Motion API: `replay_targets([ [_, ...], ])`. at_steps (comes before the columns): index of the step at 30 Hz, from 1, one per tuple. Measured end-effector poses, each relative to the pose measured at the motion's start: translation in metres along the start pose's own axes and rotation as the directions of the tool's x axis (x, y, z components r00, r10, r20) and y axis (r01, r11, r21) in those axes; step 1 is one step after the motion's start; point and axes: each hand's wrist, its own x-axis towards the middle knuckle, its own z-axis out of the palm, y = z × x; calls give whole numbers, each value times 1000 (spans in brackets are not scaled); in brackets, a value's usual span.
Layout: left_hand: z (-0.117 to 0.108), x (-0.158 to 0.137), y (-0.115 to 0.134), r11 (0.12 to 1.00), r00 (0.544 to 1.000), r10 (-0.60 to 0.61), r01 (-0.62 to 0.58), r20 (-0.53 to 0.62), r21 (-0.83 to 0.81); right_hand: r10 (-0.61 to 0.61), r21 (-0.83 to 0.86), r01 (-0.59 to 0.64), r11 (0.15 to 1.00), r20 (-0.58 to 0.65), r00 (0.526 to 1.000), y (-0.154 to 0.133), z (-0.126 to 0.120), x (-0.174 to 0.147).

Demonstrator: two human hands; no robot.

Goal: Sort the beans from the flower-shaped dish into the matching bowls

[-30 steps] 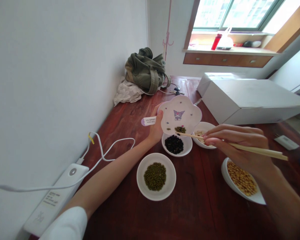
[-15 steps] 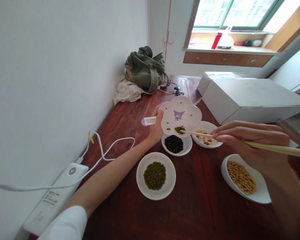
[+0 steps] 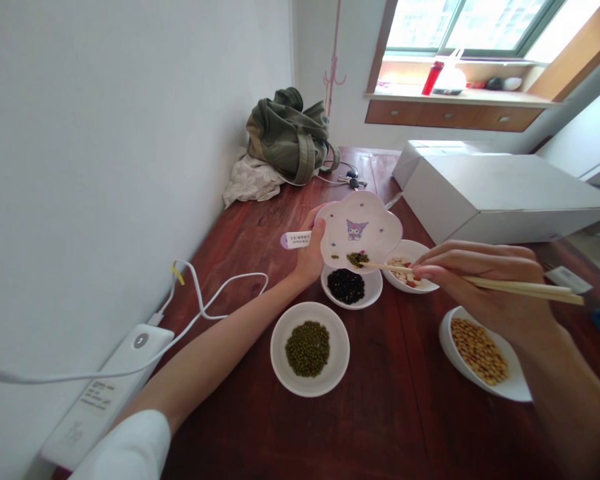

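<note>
The left hand (image 3: 311, 257) pinches the flower-shaped dish (image 3: 359, 230), which is tilted at its right side; the right hand (image 3: 505, 315) pinches the chopsticks (image 3: 555, 291), whose tips are at the small beans (image 3: 355, 259) inside

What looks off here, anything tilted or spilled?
The flower-shaped plate in the left hand tips toward the bowl of black beans; its small green beans bunch at the low edge with dark bits among them. No spill shows.
</note>
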Motion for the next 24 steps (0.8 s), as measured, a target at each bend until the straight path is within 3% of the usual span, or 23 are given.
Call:
replay_targets([
  [24, 0, 2, -2, 999, 999, 29, -28, 27, -18, 35, 103, -38, 994, 34, 999, 4, 4, -1],
])
